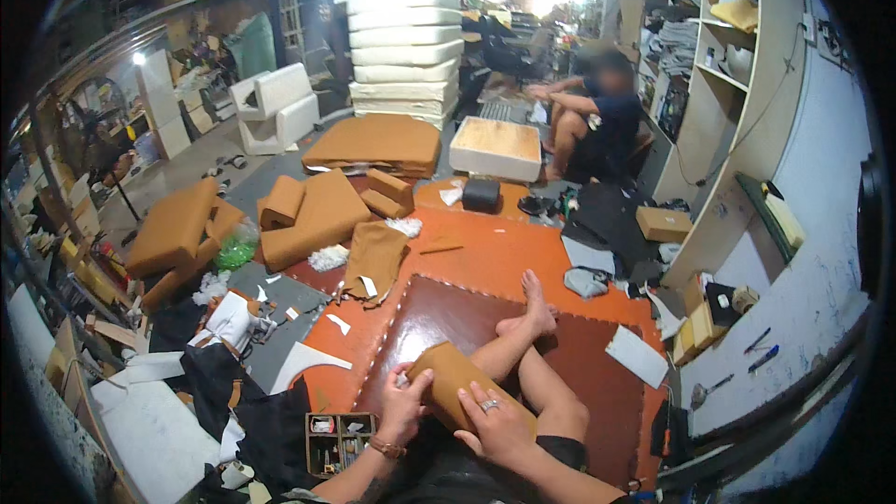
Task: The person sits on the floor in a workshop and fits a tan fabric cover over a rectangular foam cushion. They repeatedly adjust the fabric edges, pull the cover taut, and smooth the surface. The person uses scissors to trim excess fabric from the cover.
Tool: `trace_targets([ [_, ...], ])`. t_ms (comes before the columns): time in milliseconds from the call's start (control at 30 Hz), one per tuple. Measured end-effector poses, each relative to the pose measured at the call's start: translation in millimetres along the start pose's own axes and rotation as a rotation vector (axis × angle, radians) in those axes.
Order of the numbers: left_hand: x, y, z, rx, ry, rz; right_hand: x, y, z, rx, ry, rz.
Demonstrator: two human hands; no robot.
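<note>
A tan upholstered cushion piece [452,375] lies slantwise across my lap, its far end tipped toward the upper left. My left hand [404,408], with a brown band at the wrist, is closed on the left edge at that end. A small whitish bit shows by its fingertips, too small to name. My right hand [501,424], wearing a ring, lies over the cushion's near part, fingers stretched flat across the cover. Part of the near end is hidden under this hand. Left of my lap sits a wooden compartment box [317,460] with small items.
Tan armchair parts [317,224] and a tan cloth piece [373,261] lie ahead. White foam pads [401,47] are stacked at the back. Another person [607,121] sits far right, by open shelves [719,84]. Black fabric [271,434] and white scraps are at left.
</note>
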State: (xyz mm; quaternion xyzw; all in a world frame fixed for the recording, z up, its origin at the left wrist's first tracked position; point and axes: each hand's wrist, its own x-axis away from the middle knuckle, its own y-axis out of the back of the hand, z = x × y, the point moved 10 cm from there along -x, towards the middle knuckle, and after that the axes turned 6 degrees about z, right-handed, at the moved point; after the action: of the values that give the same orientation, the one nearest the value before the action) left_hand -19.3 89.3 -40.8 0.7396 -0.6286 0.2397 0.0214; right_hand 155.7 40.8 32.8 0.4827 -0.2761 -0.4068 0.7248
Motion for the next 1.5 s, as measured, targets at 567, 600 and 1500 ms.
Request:
trace_targets([
  [567, 30.7, 46.5, 16.4, -0.236, 0.102, 0.175, -43.8, -6.2, -148.4, -0.501, -0.109, 0.011],
  [600, 31.7, 39.2, 7.7, -0.305, 0.086, 0.166, -45.6, -12.1, -141.9, -0.512, -0.118, 0.086],
  [1500, 17.4, 10.8, -42.9, -0.459, -0.499, 0.185, 69.0, 20.2, -121.8, -0.964, -0.41, -0.535],
])
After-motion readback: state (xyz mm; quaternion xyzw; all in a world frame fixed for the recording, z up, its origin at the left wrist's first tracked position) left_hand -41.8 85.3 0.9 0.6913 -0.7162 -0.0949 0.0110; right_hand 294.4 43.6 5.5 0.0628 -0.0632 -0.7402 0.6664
